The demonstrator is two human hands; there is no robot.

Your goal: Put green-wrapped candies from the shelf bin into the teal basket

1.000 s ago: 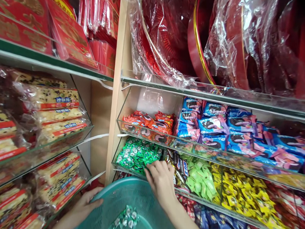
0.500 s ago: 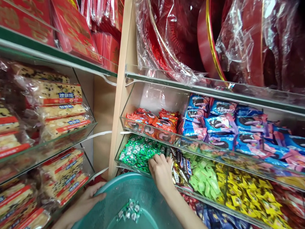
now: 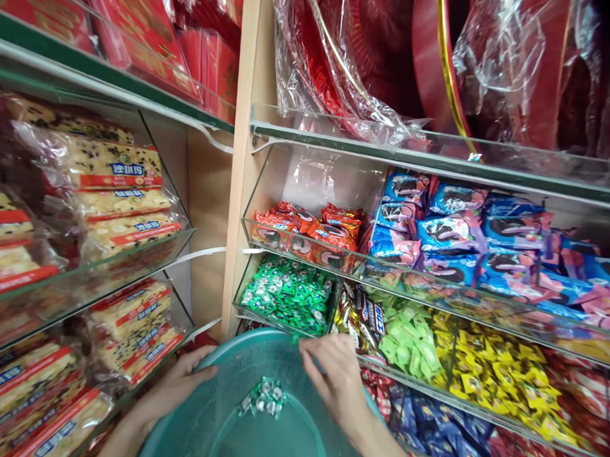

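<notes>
A teal plastic basket (image 3: 232, 421) with mesh sides fills the lower middle. My left hand (image 3: 183, 386) is closed on its left rim, thumb inside. Over the basket's right rim is my right hand (image 3: 335, 374), fingertips pinched on a green-wrapped candy (image 3: 295, 339) that mostly hides behind them. A small heap of green and silver wrapped candies (image 3: 265, 398) lies on the basket floor. Just behind the basket, many more green candies (image 3: 287, 292) fill a clear shelf compartment.
Right of the green candies sit chocolate bars (image 3: 361, 316), light green packets (image 3: 411, 338) and yellow candies (image 3: 505, 381). Blue packs (image 3: 448, 233) and red packs (image 3: 305, 232) rest one shelf up. Packaged pastries (image 3: 127, 168) stack at left. A wooden upright (image 3: 240, 157) divides the shelves.
My right hand has come out of the green candy compartment and down over the basket's right rim, with a candy at its fingertips. The left hand stays on the basket.
</notes>
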